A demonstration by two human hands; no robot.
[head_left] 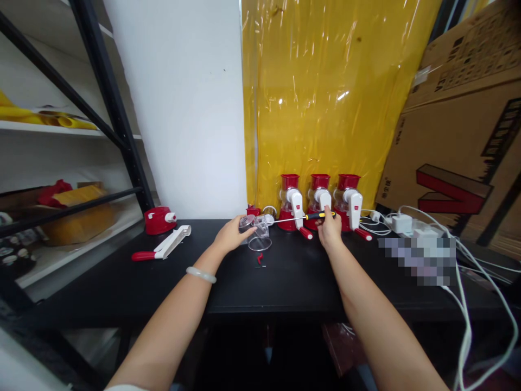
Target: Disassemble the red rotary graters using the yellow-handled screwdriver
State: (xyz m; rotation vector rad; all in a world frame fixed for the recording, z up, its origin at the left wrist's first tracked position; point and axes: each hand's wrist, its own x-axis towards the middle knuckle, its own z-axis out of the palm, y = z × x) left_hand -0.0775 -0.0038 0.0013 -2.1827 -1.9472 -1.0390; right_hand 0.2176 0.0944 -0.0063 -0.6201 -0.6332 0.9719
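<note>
My left hand (232, 234) grips a clear plastic housing (260, 243) at its left side, just above the black table. In my right hand (330, 231) is a screwdriver (316, 215) with a yellow and black handle. Its long shaft points left, and the tip meets the housing or lies right beside it; I cannot tell which. A small red part (259, 259) with tiny thin pieces near it lies in front of the housing. Behind stand a metal grater drum (269, 211) and a red piece (253, 209), both partly hidden.
Three red-and-white rotary graters (290, 209) stand along the back. On the left lie a red base (158, 220) and a white crank handle (173, 243) with a red grip. White cables (464, 320) and chargers (401, 222) crowd the right, by a large cardboard box (451, 141).
</note>
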